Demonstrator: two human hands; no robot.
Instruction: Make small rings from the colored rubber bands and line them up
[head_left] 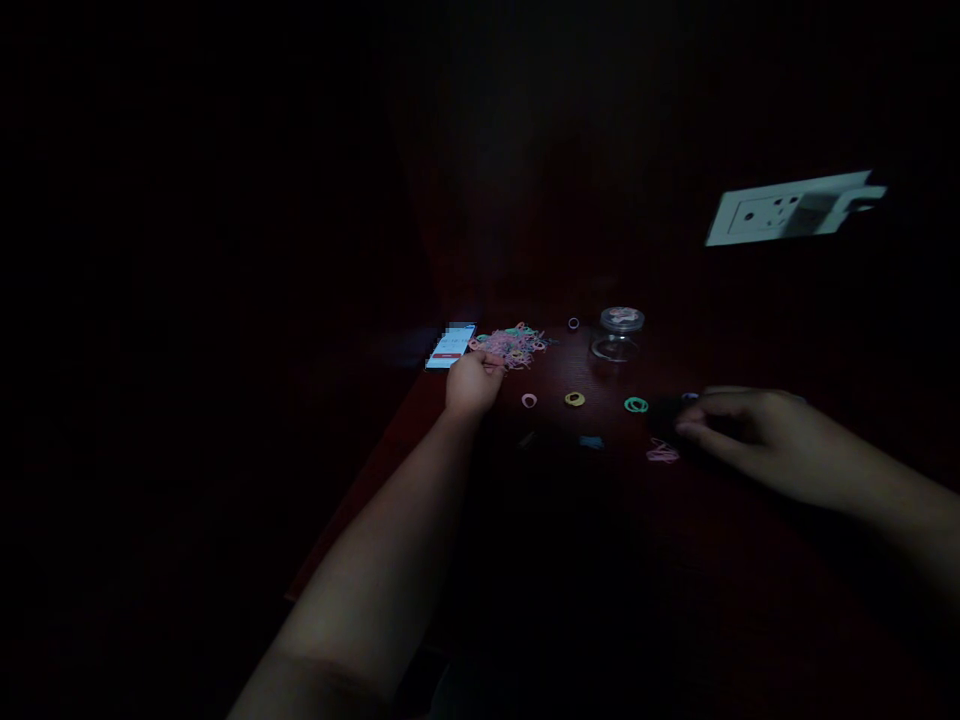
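My left hand [477, 380] rests at the near edge of a mixed pile of small coloured bands [514, 343], its fingers closed; what they hold is too small to name. Over the right part of the dark red table, my right hand [739, 430] has thumb and fingertips brought together, with anything between them hidden in shadow. Near its fingertips lie pink bands [662, 452] and green bands [636, 405]. Farther left are yellow bands [574, 399], a pink ring [529, 400] and a small blue bunch [591, 442]. A purple ring [574, 324] lies behind them.
A clear jar [615, 345] with a lid [622, 319] stands at the back. A lit phone [451, 346] lies left of the pile. On the wall at the upper right is a white socket panel [761, 215] with something plugged in. The surroundings are very dark.
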